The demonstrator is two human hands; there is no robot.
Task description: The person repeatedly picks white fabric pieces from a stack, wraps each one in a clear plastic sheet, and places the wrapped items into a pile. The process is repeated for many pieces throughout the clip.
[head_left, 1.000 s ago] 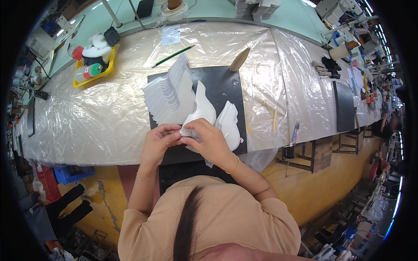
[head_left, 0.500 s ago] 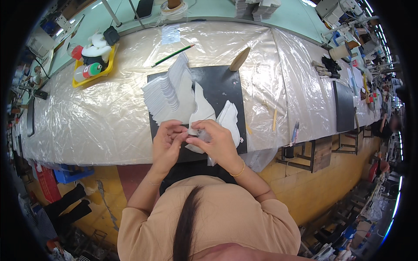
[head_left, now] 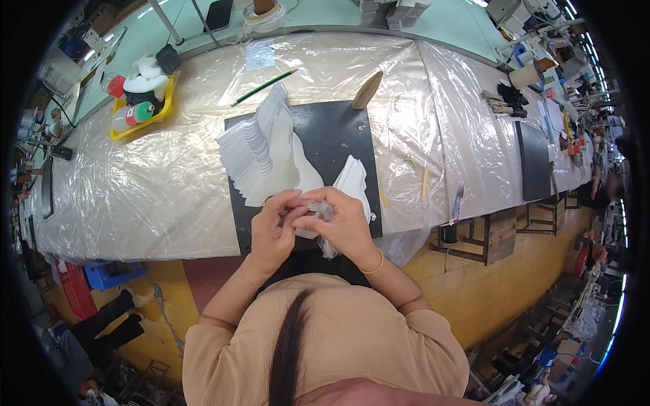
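My left hand [head_left: 273, 227] and my right hand [head_left: 347, 223] meet above the near part of a black board [head_left: 332, 125]. My right hand is closed round a crumpled, greyish see-through wad [head_left: 321, 210], perhaps plastic film. Beside it, the left fingers are pinched together; what they hold, if anything, is hidden. Just beyond my hands lies a white curved cut piece [head_left: 305, 172], its near end covered by my fingers. It rests against a fanned stack of similar white pieces [head_left: 247, 152]. Close to my right hand lies a smaller set of white pieces [head_left: 353, 179].
A pointed wooden tool [head_left: 367, 91] stands on the board's far right corner. Beyond it lie a green pencil [head_left: 264, 87] and a paper slip [head_left: 260, 54]. A yellow basket [head_left: 142, 125] with bottles is at the left. Wooden stools [head_left: 497, 237] stand right of the film-covered table [head_left: 162, 196].
The white curved piece has shifted left against the fanned stack. My fingers have closed in tighter, and the crumpled wad shows more plainly in my right hand. The view has moved slightly.
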